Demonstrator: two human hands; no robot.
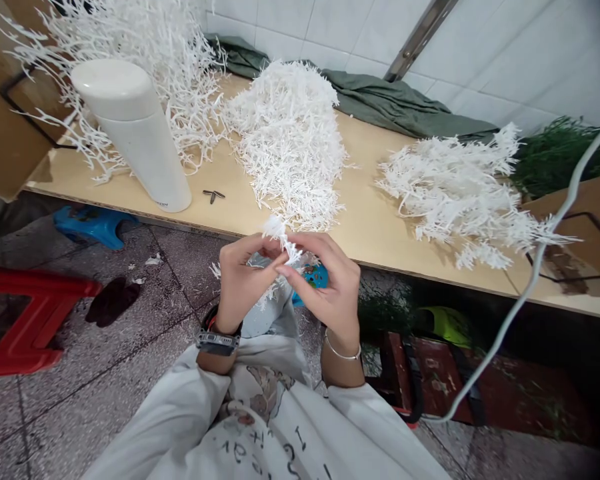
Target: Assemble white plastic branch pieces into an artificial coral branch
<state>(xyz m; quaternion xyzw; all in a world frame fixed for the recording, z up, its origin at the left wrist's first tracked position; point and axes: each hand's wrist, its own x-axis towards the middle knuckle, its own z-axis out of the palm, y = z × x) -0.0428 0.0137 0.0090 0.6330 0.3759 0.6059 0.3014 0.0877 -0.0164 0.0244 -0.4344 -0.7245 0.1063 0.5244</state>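
The left hand [247, 280] and right hand [327, 283] meet just off the front edge of the bench [365, 227], their fingertips pinching a small white frilly piece [291, 250] between them. The piece pokes up above the fingers, just in front of the middle white pile [295, 140].

A pale wooden table [215, 220] runs along the wall. On it, from left to right, lie a loose heap of long, branching white strands [150, 40], an upright white bottle [135, 137] just in front of that heap, a few small dark pieces [213, 195] near the bottle, a dense middle pile of short white sprigs [297, 140], and a looser pile of white sprigs [455, 183] on the right.
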